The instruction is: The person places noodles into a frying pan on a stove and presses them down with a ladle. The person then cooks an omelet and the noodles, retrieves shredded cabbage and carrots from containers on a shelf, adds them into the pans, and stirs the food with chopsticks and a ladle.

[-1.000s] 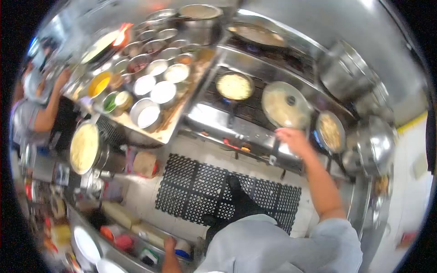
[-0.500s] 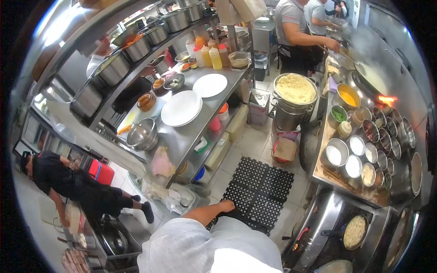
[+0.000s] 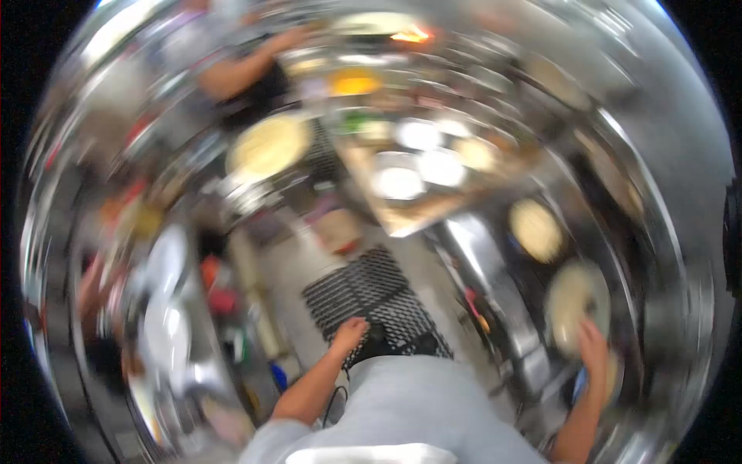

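The whole view is smeared by motion. My left hand (image 3: 350, 334) hangs in front of my body above the black perforated floor mat (image 3: 363, 290); its fingers look curled, but blur hides whether anything is in them. At the right, my right hand (image 3: 592, 342) reaches to the glass lid (image 3: 570, 309) on a stove pan, near its dark knob. Whether the fingers grip the lid cannot be made out. A pan of pale food (image 3: 536, 230) sits just beyond the lid, and another pan (image 3: 613, 379) is partly hidden beside my right forearm.
A counter (image 3: 402, 224) holds white-filled bowls (image 3: 442, 166) and a yellow-filled one (image 3: 355, 80). Flames (image 3: 411, 35) show at the back. A large pot of pale food (image 3: 270, 147) stands at the left, near a co-worker's arm (image 3: 236, 77). White plates (image 3: 168, 332) lie further left.
The view has swung from the shelving and plates back toward the stove. My right hand, out of view half a second ago, shows again by the lid. My left hand remains low before my body.
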`<state>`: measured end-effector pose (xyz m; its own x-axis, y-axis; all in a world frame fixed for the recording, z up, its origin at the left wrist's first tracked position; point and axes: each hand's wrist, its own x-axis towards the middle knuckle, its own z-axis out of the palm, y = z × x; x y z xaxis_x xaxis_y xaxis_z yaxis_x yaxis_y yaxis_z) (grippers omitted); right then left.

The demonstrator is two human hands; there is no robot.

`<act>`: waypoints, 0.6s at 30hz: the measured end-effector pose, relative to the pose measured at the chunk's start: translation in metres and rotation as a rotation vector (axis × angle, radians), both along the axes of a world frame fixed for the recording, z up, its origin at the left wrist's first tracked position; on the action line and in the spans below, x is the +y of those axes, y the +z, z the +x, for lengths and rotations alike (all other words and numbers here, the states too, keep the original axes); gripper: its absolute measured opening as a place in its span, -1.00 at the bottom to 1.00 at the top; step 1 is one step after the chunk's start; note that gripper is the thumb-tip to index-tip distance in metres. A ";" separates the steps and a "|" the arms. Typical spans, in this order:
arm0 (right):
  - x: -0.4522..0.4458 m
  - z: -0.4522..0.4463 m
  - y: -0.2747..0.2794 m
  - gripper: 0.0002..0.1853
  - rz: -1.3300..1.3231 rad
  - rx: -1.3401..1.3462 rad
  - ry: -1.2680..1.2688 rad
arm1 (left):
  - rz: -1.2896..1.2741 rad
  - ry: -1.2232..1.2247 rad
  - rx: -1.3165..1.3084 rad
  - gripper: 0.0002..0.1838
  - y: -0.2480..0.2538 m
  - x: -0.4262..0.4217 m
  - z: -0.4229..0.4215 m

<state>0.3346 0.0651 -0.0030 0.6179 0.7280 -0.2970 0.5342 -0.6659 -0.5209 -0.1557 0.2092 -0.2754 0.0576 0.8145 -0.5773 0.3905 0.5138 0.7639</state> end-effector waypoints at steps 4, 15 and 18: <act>-0.032 -0.097 0.010 -0.62 0.015 0.162 0.048 | -0.261 -0.407 -0.618 -0.66 0.193 0.047 0.090; -0.176 -0.266 -0.143 -0.57 -0.357 0.363 -0.159 | 0.315 -1.962 -1.397 -0.59 0.438 -0.015 0.136; -0.200 -0.289 -0.176 -0.65 -0.550 0.279 -0.141 | 0.235 -1.630 -1.306 -0.65 0.423 0.003 0.130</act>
<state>0.0455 -0.1344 -0.1794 0.5420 0.3403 -0.7684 0.3157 -0.9298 -0.1890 -0.0254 0.2121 0.1471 0.8160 -0.3470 0.4624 -0.4096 0.2174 0.8860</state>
